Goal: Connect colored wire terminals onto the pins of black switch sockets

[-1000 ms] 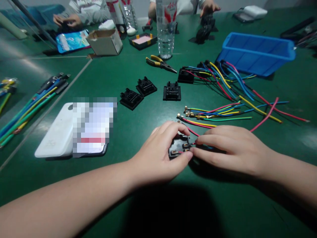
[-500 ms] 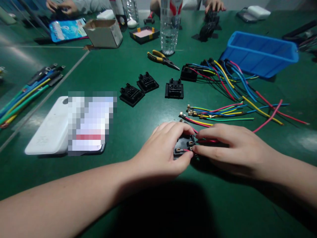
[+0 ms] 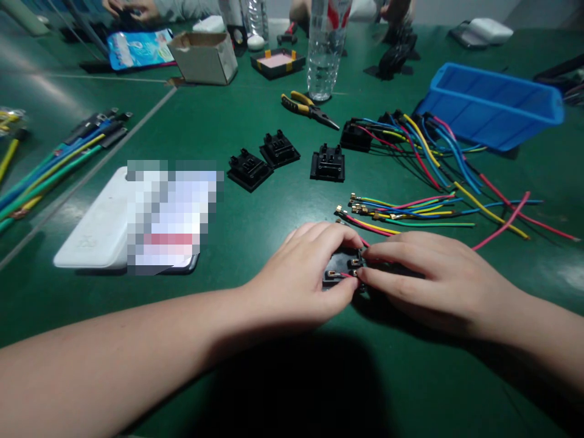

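My left hand (image 3: 296, 274) curls around a black plastic socket module (image 3: 340, 264) low on the table, its thumb along the near edge. Metal terminals show in the module's slots, and a short red wire (image 3: 343, 275) runs from one of them under my left thumb. My right hand (image 3: 433, 283) is closed at the module's right side, fingertips against its terminals; the wire it grips is mostly hidden beneath the fingers. Just beyond my hands lie several coloured wires (image 3: 406, 210) with brass terminals. Farther off sit three similar modules, one of them the black module (image 3: 327, 163).
Yellow-handled pliers (image 3: 310, 111) lie near a water bottle (image 3: 323, 61). Wired modules (image 3: 358, 135) spread beside a blue bin (image 3: 495, 112). Left are two phones (image 3: 95, 225) and a cable bundle (image 3: 68, 161). A cardboard box (image 3: 205, 58) stands behind; other people's hands (image 3: 132, 9) are across the table.
The view has shifted slightly, so the table things appear farther right. My right fingers sit closer over the module's terminals, and the red wire under them is now less visible.
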The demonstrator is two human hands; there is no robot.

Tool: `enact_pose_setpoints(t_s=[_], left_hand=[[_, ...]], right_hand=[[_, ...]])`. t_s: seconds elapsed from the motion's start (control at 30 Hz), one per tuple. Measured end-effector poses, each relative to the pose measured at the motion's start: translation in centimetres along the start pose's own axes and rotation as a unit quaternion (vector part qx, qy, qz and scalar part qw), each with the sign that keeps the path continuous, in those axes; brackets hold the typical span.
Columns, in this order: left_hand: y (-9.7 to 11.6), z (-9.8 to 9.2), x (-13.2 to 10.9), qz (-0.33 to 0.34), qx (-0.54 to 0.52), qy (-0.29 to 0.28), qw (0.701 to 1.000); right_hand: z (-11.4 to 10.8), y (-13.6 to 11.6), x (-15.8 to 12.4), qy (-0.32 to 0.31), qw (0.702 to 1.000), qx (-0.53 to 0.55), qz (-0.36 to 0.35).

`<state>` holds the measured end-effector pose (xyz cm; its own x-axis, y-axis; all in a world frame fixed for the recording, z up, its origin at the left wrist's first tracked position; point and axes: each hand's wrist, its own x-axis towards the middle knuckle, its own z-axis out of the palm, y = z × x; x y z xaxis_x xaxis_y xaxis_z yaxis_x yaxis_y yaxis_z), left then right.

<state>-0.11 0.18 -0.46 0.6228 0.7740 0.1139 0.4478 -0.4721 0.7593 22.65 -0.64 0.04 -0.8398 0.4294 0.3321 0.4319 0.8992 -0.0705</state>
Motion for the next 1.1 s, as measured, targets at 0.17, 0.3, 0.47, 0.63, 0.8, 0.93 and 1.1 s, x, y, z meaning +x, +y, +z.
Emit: enact_pose_setpoints(t_s=[0.17,0.3,0.47,0.63,0.8,0.93,1.1], left_hand=[[-0.08,-0.07,0.10,0.003,-0.002,-0.003,1.000],[-0.07,-0.13,0.14,-0.005,-0.006,-0.006,1.000],[-0.07,-0.08,0.14,-0.006,-0.001,-0.009,1.000],[-0.01,-0.08,-0.03,-0.007,-0.007,-0.006,1.000],[0.15,-0.17,-0.14,-0.014,-0.015,0.002,1.000],[0.25,-0.16,0.04,-0.019,-0.018,0.007,1.000],[0.23,-0.17,0.12,-0.020,-0.015,0.005,1.000]], right_hand=[[0.06,0.08,0.00,0.008,1.000,0.010,-0.010],[0.01,0.13,-0.18,0.012,1.000,0.013,-0.005],[-0.04,-0.03,-0.07,0.011,0.999,0.033,0.020],[-0.16,-0.18,0.10,-0.006,0.997,0.056,0.043],[-0.37,-0.31,0.30,-0.023,0.995,0.076,0.060],[-0.52,-0.45,0.56,-0.029,0.993,0.089,0.076],[-0.49,-0.33,0.47,-0.035,0.995,0.071,0.057]])
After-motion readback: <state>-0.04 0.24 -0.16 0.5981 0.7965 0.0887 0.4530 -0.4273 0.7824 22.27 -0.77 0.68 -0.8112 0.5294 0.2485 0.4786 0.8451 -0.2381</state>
